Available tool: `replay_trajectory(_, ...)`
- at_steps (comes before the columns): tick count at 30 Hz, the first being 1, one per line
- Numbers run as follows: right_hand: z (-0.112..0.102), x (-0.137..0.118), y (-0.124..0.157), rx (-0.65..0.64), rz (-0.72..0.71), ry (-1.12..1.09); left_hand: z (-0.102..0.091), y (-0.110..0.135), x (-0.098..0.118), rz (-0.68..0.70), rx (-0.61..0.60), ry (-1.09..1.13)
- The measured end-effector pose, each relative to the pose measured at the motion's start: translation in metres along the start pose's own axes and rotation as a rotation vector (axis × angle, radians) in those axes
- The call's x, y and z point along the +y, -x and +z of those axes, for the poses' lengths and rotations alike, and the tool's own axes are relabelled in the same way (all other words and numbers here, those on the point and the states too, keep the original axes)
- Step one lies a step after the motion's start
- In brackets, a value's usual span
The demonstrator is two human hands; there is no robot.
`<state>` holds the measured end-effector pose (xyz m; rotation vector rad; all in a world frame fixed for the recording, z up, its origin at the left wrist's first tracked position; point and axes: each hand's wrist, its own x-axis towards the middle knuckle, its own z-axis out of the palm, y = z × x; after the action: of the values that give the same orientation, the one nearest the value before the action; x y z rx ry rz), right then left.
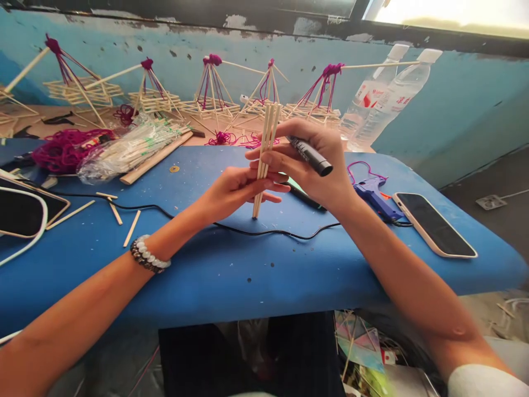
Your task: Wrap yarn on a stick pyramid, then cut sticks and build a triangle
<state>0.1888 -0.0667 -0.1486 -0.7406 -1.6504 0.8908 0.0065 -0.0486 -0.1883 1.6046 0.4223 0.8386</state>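
Across the blue padded bench (231,275) we see both forearms reach in from the near edge and meet near its middle. The left hand (237,187) closes around the lower part of a bundle of pale thin wooden sticks (266,132), which stands upright with its foot apparently on the bench, likely to level the ends. The right hand (318,165) steadies the bundle higher up with its fingertips and grips a black marker pen (312,156), tip angled away.

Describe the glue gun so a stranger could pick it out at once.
Start at the blue table. On its right side, between the right hand holding a black marker and the dark phone, lies the glue gun. It alone is pistol-shaped, in violet-blue plastic.
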Motion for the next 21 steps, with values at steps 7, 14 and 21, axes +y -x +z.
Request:
replay_trajectory(7,-0.003,-0.003,0.003,-0.093,-0.053,0.004,-0.003,0.002,0.004,-0.056,-0.029,0.081)
replay_trajectory(14,0.001,-0.002,0.005,-0.121,-0.092,0.018,-0.003,0.004,0.005,-0.061,-0.036,0.115)
replay_trajectory(21,0.0,-0.003,0.017,0.271,-0.433,0.267,0.002,0.006,0.005,-0.011,-0.055,0.136)
